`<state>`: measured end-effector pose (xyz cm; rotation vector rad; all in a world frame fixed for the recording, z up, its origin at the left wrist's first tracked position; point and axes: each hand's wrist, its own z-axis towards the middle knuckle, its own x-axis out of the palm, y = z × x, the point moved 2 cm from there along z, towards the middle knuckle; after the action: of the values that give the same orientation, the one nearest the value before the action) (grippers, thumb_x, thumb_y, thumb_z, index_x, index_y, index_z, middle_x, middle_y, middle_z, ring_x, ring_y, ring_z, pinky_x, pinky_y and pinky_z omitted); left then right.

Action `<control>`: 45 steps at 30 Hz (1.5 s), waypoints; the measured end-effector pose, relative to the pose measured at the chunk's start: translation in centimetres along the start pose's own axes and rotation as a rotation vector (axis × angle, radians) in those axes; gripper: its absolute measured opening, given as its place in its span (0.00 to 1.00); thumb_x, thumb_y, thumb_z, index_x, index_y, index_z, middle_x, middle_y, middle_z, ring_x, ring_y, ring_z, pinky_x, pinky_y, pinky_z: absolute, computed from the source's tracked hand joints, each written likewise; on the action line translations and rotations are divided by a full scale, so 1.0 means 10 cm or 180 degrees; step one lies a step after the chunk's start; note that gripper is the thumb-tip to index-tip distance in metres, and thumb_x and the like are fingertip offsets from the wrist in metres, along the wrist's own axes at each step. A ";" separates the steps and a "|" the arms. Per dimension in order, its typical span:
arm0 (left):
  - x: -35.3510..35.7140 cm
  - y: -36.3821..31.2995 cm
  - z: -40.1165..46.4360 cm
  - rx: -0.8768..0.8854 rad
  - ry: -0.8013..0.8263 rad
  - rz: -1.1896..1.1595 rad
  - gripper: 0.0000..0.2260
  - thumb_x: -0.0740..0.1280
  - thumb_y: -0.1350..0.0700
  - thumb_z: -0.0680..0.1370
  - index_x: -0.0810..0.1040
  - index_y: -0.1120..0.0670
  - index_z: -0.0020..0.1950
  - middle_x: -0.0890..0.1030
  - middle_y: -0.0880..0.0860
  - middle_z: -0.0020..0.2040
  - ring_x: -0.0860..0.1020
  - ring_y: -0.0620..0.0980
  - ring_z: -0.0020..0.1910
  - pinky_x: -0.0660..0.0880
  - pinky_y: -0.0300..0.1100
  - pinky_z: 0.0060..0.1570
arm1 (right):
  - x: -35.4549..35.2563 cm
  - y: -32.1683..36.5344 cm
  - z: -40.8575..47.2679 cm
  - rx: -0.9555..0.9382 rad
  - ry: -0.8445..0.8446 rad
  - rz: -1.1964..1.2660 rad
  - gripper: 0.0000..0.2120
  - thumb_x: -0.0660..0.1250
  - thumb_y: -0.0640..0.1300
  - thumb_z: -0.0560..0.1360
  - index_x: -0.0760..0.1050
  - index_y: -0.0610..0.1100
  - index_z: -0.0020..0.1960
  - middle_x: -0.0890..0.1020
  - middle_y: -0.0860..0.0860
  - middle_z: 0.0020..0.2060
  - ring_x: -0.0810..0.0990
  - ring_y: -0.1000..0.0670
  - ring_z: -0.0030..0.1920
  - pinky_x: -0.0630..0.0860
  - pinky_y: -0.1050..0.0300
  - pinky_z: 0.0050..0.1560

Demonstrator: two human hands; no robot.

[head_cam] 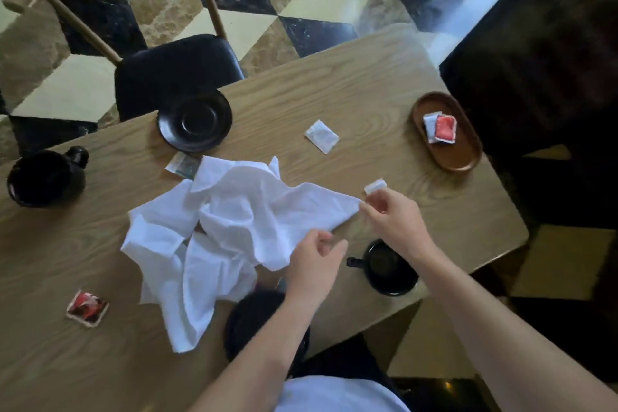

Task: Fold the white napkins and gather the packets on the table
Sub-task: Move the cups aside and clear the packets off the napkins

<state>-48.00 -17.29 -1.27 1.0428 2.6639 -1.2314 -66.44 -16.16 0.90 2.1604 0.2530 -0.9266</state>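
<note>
I had both hands over the white napkins (220,231), which lay crumpled in a heap in the middle of the desk (384,84), not yet folded. My right hand (394,221) pinched the right-hand corner of the top cloth between thumb and forefinger, fingers closed on it. My left hand (314,261) sat at the near edge of the same cloth with its fingers curled; they seemed to touch the hem, but I could not tell whether they gripped it.

The packets were scattered. A white one (321,136) lay alone beyond the heap, a small one (375,186) sat just beside my right fingers, a red one (87,308) lay near the left edge, and another (184,166) was half tucked under the far side of the cloth. Two more rested in the brown tray (465,160).

I judged the risks like this. Pulling the corner to spread the cloth could drag the half-buried packet along or sweep the small one away. The black cup (389,269) stood just beside my right wrist, and a careless draw toward me could knock it. The napkins were tangled, so lifting one might bring the other up with it.
</note>
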 end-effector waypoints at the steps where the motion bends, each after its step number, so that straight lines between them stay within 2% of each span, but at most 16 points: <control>1: 0.13 0.05 -0.04 -0.0005 0.0137 0.0142 0.15 0.71 0.40 0.72 0.75 0.44 0.54 0.79 0.44 0.51 0.78 0.45 0.51 0.72 0.41 0.47 | -0.08 -0.17 -0.09 0.0042 -0.0087 -0.0188 0.08 0.72 0.48 0.74 0.82 0.44 0.49 0.83 0.50 0.43 0.81 0.48 0.47 0.74 0.55 0.47; 5: 0.41 0.17 -0.05 -0.0126 0.0508 0.0423 0.36 0.74 0.38 0.68 0.67 0.46 0.73 0.73 0.47 0.66 0.74 0.48 0.64 0.70 0.42 0.56 | -0.18 -0.74 -0.42 0.0538 -0.0278 -0.0414 0.21 0.71 0.55 0.75 0.78 0.45 0.63 0.79 0.47 0.57 0.77 0.47 0.60 0.75 0.49 0.61; 7: 0.50 0.20 0.00 -0.0160 0.0566 0.0470 0.39 0.74 0.39 0.68 0.66 0.48 0.75 0.73 0.49 0.68 0.74 0.50 0.66 0.71 0.44 0.60 | -0.13 -0.96 -0.56 0.0900 -0.0263 -0.0102 0.25 0.71 0.55 0.75 0.74 0.44 0.68 0.77 0.46 0.62 0.77 0.46 0.62 0.74 0.51 0.61; 10: 0.57 0.19 0.08 -0.0034 0.0613 0.0727 0.32 0.72 0.40 0.70 0.71 0.49 0.71 0.77 0.49 0.65 0.75 0.49 0.62 0.71 0.43 0.55 | -0.01 -1.18 -0.70 0.1241 -0.0157 0.0362 0.24 0.71 0.54 0.75 0.74 0.46 0.67 0.80 0.49 0.59 0.79 0.47 0.60 0.76 0.51 0.58; 13: 0.57 0.20 0.11 0.0172 0.0586 0.1038 0.22 0.73 0.42 0.71 0.78 0.50 0.61 0.81 0.47 0.55 0.79 0.48 0.55 0.71 0.40 0.47 | 0.08 -1.26 -0.78 0.1353 -0.0138 0.0604 0.14 0.71 0.51 0.75 0.79 0.47 0.58 0.84 0.50 0.53 0.82 0.48 0.55 0.79 0.50 0.55; 18: 0.46 0.22 0.05 0.0174 0.0500 0.1054 0.26 0.75 0.45 0.71 0.76 0.54 0.66 0.80 0.50 0.59 0.76 0.46 0.53 0.70 0.40 0.51 | 0.15 -1.11 -0.85 0.1240 -0.0277 0.0717 0.10 0.69 0.43 0.75 0.82 0.45 0.55 0.85 0.48 0.49 0.83 0.47 0.52 0.81 0.49 0.53; 21: 0.20 0.27 -0.10 0.0133 0.0416 0.0890 0.27 0.74 0.44 0.72 0.74 0.52 0.68 0.77 0.46 0.58 0.75 0.46 0.55 0.70 0.40 0.51 | 0.21 -0.89 -0.94 0.1068 -0.0190 0.0757 0.11 0.68 0.41 0.75 0.82 0.44 0.57 0.86 0.47 0.48 0.84 0.47 0.49 0.83 0.45 0.51; 25: -0.32 0.60 -0.45 0.0130 0.0451 0.0706 0.26 0.72 0.44 0.73 0.75 0.52 0.68 0.80 0.46 0.59 0.79 0.47 0.57 0.77 0.47 0.60 | 0.36 -0.56 -1.17 0.0704 0.0086 0.0693 0.11 0.68 0.40 0.76 0.82 0.43 0.58 0.86 0.47 0.47 0.84 0.50 0.45 0.82 0.58 0.39; 28: -0.67 0.95 -0.74 0.0177 0.0407 0.0424 0.20 0.73 0.47 0.75 0.80 0.53 0.64 0.83 0.46 0.57 0.81 0.46 0.56 0.78 0.51 0.60 | 0.57 -0.35 -1.39 0.0408 0.0430 0.0636 0.10 0.68 0.39 0.77 0.82 0.45 0.56 0.86 0.49 0.45 0.85 0.53 0.43 0.83 0.60 0.37; 30: -0.86 1.20 -0.92 0.0097 0.0260 0.0302 0.18 0.73 0.48 0.75 0.81 0.54 0.62 0.84 0.46 0.54 0.82 0.45 0.54 0.78 0.48 0.59 | 0.75 -0.24 -1.55 0.0320 0.0627 0.0674 0.08 0.68 0.37 0.76 0.82 0.47 0.53 0.86 0.51 0.42 0.84 0.59 0.38 0.81 0.63 0.33; 32: -1.01 1.44 -1.07 0.0033 0.0147 0.0239 0.15 0.73 0.47 0.75 0.83 0.52 0.58 0.84 0.44 0.51 0.81 0.43 0.52 0.77 0.38 0.52 | 0.95 -0.16 -1.69 0.0283 0.0781 0.0725 0.08 0.68 0.36 0.76 0.82 0.46 0.51 0.85 0.55 0.38 0.84 0.62 0.33 0.79 0.66 0.29; 34: -1.09 1.65 -1.17 -0.0055 0.0068 0.0187 0.10 0.73 0.46 0.74 0.83 0.49 0.52 0.84 0.43 0.47 0.81 0.43 0.49 0.75 0.33 0.45 | 1.12 -0.13 -1.80 0.0258 0.0905 0.0706 0.08 0.68 0.36 0.76 0.82 0.47 0.49 0.85 0.56 0.37 0.85 0.60 0.33 0.80 0.64 0.30; 37: -1.14 1.93 -1.28 -0.0277 0.0094 0.0078 0.15 0.73 0.45 0.74 0.83 0.52 0.56 0.85 0.50 0.50 0.82 0.48 0.51 0.80 0.46 0.53 | 1.35 -0.12 -1.91 0.0318 0.1119 0.0654 0.09 0.69 0.36 0.76 0.81 0.48 0.49 0.86 0.51 0.40 0.87 0.53 0.38 0.84 0.55 0.35; 39: -1.15 2.04 -1.31 -0.0369 0.0105 0.0041 0.17 0.72 0.43 0.73 0.82 0.51 0.56 0.84 0.50 0.50 0.81 0.48 0.51 0.80 0.50 0.53 | 1.44 -0.15 -1.94 0.0411 0.1169 0.0644 0.09 0.69 0.35 0.76 0.80 0.49 0.49 0.86 0.50 0.40 0.86 0.54 0.37 0.83 0.58 0.33; 43: -1.16 2.10 -1.29 -0.0435 -0.0034 -0.0186 0.14 0.73 0.44 0.72 0.82 0.49 0.54 0.82 0.48 0.45 0.80 0.47 0.45 0.79 0.49 0.50 | 1.54 -0.16 -1.94 0.0521 0.1211 0.0651 0.13 0.68 0.34 0.77 0.80 0.53 0.44 0.86 0.50 0.39 0.86 0.56 0.35 0.83 0.57 0.32; 45: -1.17 2.08 -1.26 -0.0455 -0.0076 -0.0257 0.11 0.73 0.46 0.73 0.82 0.49 0.52 0.80 0.48 0.42 0.77 0.46 0.41 0.77 0.46 0.46 | 1.57 -0.13 -1.90 0.0541 0.1256 0.0632 0.14 0.68 0.34 0.77 0.79 0.53 0.45 0.86 0.48 0.41 0.87 0.52 0.35 0.84 0.55 0.33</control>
<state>-23.73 -5.58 -3.13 0.9039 2.7529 -1.0393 -45.59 -3.39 -2.10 2.4644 0.1494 -0.4176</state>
